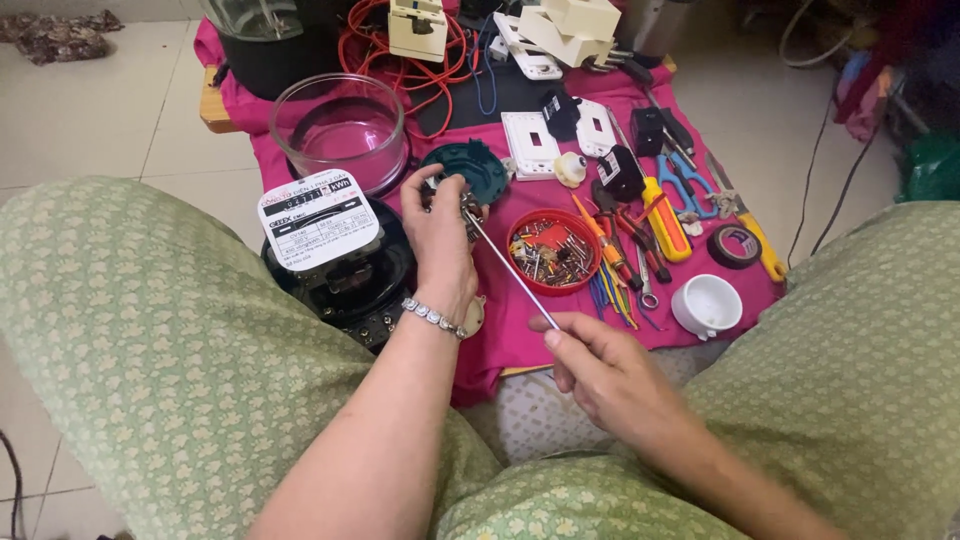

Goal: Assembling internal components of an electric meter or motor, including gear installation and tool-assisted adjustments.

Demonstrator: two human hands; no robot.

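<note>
Left hand (440, 240), beaded bracelet at the wrist, was pinched shut on a small metal part (468, 208), details too small to tell, just in front of a dark teal round plastic cover (470, 168). Right hand (600, 370) had its fingertips closed around the near end of a thin shiny steel screwdriver shaft (510, 268), which slanted up-left with its tip meeting the metal part at the left fingers.

Just left of the left hand sat a black round electricity meter body (345, 280) with a white printed faceplate tilted on top. Behind it stood a clear glass dome cover (340, 125), cylindrical, smooth. Everything lay on a magenta cloth (500, 320) over a low board.

Right of the shaft sat a red round plastic dish (553, 250) full of small metal screws and pins. Beside the dish lay loose hand tools: a yellow-handled screwdriver (664, 215), red-handled pliers, blue-handled scissors (683, 180), a black tape roll (734, 245), a white plastic cup-shaped fitting (708, 304). Farther back were white flat switch plates (530, 143), black plugs, orange coiled cable (400, 60). Green floral fabric covered both knees at the frame sides.
</note>
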